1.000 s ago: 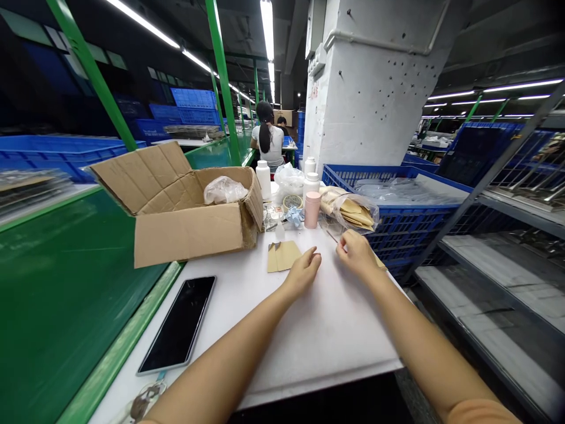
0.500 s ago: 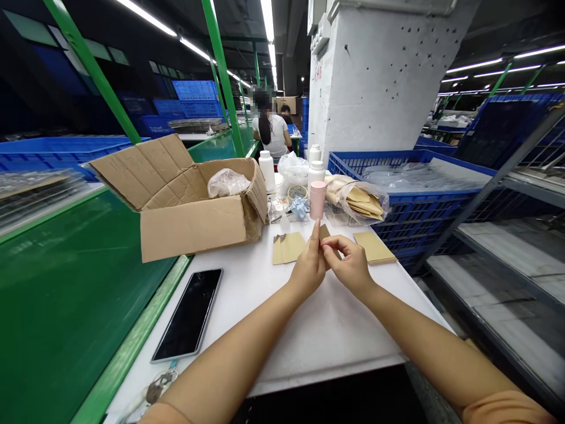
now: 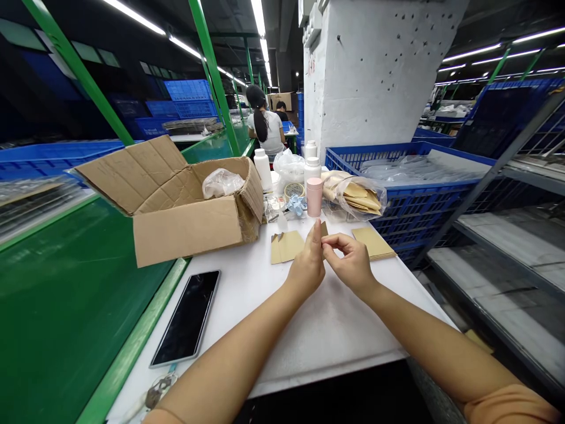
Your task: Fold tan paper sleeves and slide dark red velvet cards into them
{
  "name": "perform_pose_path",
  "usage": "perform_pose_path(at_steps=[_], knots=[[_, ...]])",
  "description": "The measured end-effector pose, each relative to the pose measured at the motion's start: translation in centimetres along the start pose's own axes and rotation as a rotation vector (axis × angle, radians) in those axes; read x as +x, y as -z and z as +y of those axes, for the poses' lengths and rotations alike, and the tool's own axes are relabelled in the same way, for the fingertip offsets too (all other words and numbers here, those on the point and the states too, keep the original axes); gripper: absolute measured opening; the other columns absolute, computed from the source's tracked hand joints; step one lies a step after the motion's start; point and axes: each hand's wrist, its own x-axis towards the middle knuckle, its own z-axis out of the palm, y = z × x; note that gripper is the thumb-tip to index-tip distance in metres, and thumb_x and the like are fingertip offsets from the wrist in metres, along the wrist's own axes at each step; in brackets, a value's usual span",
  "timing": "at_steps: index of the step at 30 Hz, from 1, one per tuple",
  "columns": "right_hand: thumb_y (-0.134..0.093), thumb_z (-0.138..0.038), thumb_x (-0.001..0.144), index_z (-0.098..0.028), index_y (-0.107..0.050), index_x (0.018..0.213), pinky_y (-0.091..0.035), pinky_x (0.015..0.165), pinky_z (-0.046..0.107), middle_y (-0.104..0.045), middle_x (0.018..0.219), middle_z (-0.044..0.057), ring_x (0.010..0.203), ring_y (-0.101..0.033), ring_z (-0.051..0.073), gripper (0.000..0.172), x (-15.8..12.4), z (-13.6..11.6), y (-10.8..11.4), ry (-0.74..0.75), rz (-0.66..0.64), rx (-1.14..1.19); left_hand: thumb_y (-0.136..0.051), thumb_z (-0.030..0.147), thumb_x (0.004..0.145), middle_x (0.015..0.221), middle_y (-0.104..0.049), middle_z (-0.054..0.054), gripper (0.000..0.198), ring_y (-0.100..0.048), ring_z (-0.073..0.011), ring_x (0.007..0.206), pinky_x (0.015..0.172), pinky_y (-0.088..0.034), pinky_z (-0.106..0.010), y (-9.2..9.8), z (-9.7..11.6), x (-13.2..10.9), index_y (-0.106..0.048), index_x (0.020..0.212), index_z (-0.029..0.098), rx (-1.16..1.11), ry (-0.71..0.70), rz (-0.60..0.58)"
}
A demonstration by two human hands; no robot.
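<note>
- White workbench (image 3: 335,330) runs out ahead, with everything below sitting on it, and a blue plastic crate (image 3: 397,200) of clear bagged stuff just past its edge at about 1 o'clock
- Big open cardboard box (image 3: 185,229) at about 10 o'clock, flaps up, a crumpled plastic bag (image 3: 222,183) inside
- Black smartphone (image 3: 185,309) lying flat at about 8 o'clock, screen up
- Clear bag of kraft pieces (image 3: 357,197) at about 1 o'clock, right beside a pink bottle (image 3: 315,197) standing upright at 12 o'clock, white bottles (image 3: 262,169) further back around 11
- Two loose kraft sheets: one (image 3: 286,247) at about 11 o'clock, one (image 3: 373,243) at about 2 o'clock, both flat on the bench
- Kraft card (image 3: 324,228) is held mid-air just above the bench, right between the hands, a corner poking up toward 12 o'clock behind the left fingers; most of it is hidden, so can't tell its long axis, just plain brown card
- Left hand (image 3: 309,265) stands upright, fingers pressed together and pointing at 12 o'clock, against the card
- Right hand (image 3: 351,265) pinches the card's edge with thumb and index, other fingers curled
</note>
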Motion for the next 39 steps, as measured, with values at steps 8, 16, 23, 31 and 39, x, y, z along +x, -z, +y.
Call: perform_pose_path(at_steps=[8, 16, 23, 31, 39], knots=[[-0.056, -0.015, 0.072, -0.019, -0.063, 0.074, -0.050, 0.070, 0.029, -0.066, 0.074, 0.002, 0.072, -0.062, 0.017, 0.008, 0.2, 0.2, -0.1, 0.011, -0.002, 0.052, -0.036, 0.014, 0.091, 0.148, -0.020, -0.015, 0.073, -0.039, -0.0283, 0.127, 0.095, -0.043, -0.047, -0.3, -0.6, 0.0, 0.014, 0.142, 0.030, 0.055, -0.080, 0.038], [-0.054, -0.015, 0.072, -0.020, -0.059, 0.070, -0.046, 0.069, 0.028, -0.059, 0.071, 0.000, 0.070, -0.056, 0.015, 0.007, 0.6, 0.1, 0.0, 0.041, -0.041, 0.112, -0.034, 0.011, 0.091, 0.147, -0.024, -0.015, 0.072, -0.033, -0.0261, 0.131, 0.099, -0.039, -0.045, -0.2, -0.4, -0.1, 0.014, 0.142, 0.027, -0.095, -0.088, -0.026], [-0.053, -0.015, 0.073, -0.020, -0.057, 0.066, -0.042, 0.066, 0.026, -0.054, 0.072, -0.001, 0.070, -0.051, 0.013, 0.010, 1.0, 0.8, 0.1, 0.038, -0.005, 0.061, -0.033, 0.022, 0.094, 0.126, -0.052, -0.018, 0.053, -0.055, -0.0248, 0.110, 0.093, -0.044, -0.042, -0.3, -0.1, -0.3, -0.012, 0.142, 0.015, -0.302, 0.098, -0.007], [-0.055, -0.013, 0.070, -0.021, -0.057, 0.064, -0.042, 0.070, 0.028, -0.049, 0.078, 0.000, 0.076, -0.050, 0.015, 0.010, 1.1, 1.1, 0.2, 0.111, 0.102, -0.129, -0.035, 0.022, 0.093, 0.131, -0.046, -0.014, 0.040, -0.046, -0.0226, 0.119, 0.101, -0.038, -0.040, -0.3, 0.2, 0.1, -0.031, 0.132, 0.017, -0.395, 0.087, 0.054], [-0.060, -0.024, 0.074, -0.021, -0.057, 0.070, -0.042, 0.073, 0.032, -0.054, 0.075, 0.000, 0.075, -0.053, 0.017, 0.006, 1.2, 0.2, 0.8, 0.150, 0.007, -0.162, -0.035, 0.022, 0.094, 0.133, -0.045, -0.016, 0.044, -0.047, -0.0225, 0.119, 0.100, -0.039, -0.041, -0.4, 0.1, 0.0, -0.023, 0.136, 0.018, -0.423, 0.061, 0.003]])
